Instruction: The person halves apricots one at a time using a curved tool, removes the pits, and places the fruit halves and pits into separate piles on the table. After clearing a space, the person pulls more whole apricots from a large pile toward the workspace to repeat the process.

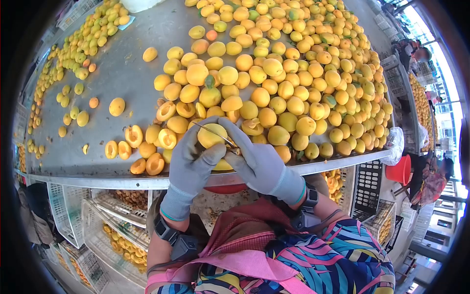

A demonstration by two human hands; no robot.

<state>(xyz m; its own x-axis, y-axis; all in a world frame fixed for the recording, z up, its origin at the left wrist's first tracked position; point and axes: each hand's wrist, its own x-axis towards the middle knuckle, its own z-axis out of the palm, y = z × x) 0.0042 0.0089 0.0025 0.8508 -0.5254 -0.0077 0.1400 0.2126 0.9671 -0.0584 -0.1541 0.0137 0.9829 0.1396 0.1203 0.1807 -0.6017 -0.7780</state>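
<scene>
Over the table's front edge, my left hand [188, 158], in a grey glove, is closed around a whole yellow apricot [210, 138]. My right hand [259, 164], gloved the same way, grips a small knife [214, 131] whose thin blade lies across the top of the fruit. Its handle is mostly hidden in my fingers. Halved apricots [155, 163] lie left of my left hand, cut faces showing on some. Whole apricots [279, 135] crowd close beyond both hands.
A large heap of apricots [313, 68] covers the metal table [98, 142]. Greener fruit [81, 49] is spread along the far left. Crates holding cut fruit [125, 245] stand below, left. A red bucket [399, 170] and black crate [368, 183] are at right, near another person [433, 181].
</scene>
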